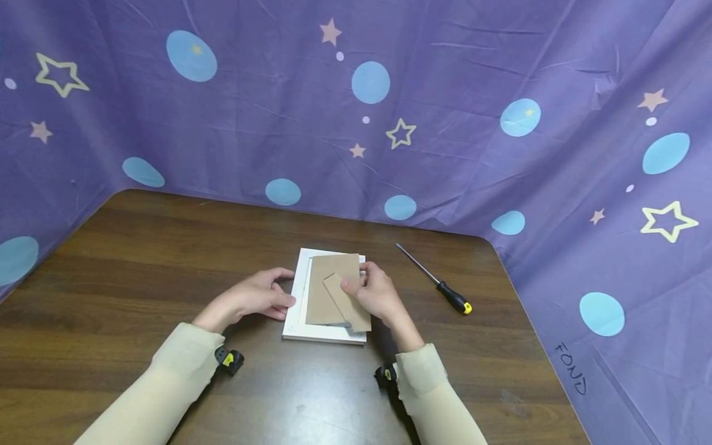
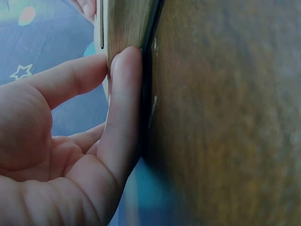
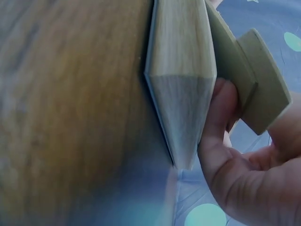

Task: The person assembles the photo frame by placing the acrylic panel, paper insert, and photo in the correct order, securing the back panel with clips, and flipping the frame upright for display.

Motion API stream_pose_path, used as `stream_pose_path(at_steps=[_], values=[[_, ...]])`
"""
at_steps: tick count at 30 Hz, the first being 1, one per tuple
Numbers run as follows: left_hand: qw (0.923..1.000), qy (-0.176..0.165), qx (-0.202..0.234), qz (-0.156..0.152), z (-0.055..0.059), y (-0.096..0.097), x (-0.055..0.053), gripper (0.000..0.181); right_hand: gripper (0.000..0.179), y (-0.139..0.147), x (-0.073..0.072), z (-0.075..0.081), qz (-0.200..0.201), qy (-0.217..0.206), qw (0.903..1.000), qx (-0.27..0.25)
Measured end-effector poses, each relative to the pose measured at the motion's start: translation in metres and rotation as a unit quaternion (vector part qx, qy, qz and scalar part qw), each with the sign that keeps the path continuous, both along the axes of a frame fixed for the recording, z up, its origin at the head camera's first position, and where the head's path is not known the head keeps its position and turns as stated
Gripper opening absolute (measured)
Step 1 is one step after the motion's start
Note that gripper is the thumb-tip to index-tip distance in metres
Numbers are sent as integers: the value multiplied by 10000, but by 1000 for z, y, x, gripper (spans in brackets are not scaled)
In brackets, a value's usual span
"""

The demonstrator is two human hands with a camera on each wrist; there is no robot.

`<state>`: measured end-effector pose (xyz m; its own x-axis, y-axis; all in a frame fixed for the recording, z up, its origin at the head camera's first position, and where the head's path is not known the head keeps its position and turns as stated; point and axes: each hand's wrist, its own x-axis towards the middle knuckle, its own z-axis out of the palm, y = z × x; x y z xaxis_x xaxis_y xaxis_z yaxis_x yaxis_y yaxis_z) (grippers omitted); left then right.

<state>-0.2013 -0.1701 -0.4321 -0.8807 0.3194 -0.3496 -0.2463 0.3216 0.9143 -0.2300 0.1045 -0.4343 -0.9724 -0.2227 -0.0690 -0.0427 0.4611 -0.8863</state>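
A white picture frame lies flat on the table, its sides pale wood grain in the wrist views. Over its opening is a brown backing board with a narrow stand leg slanting across it. My right hand pinches the board's right side, thumb on top and fingers underneath. The right wrist view shows this board tilted up off the frame on that side. My left hand rests against the frame's left edge, with a fairly straight finger along its side.
To the right of the frame lies a screwdriver with a black and yellow handle, its shaft pointing to the back left. A purple curtain with stars and blue spots borders the brown wooden table at the back and sides.
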Motion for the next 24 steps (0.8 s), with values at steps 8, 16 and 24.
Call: stream_pose_path(at_steps=[8, 16, 24], values=[[10000, 23, 31, -44, 1, -1, 1, 78, 56, -3, 1, 2, -49, 431, 9953, 860], [10000, -1, -15, -2, 1, -2, 0, 76, 58, -7, 2, 7, -128, 509, 9881, 1447], [10000, 56, -2, -67, 1, -1, 0, 77, 64, -8, 4, 8, -111, 502, 9859, 1591]])
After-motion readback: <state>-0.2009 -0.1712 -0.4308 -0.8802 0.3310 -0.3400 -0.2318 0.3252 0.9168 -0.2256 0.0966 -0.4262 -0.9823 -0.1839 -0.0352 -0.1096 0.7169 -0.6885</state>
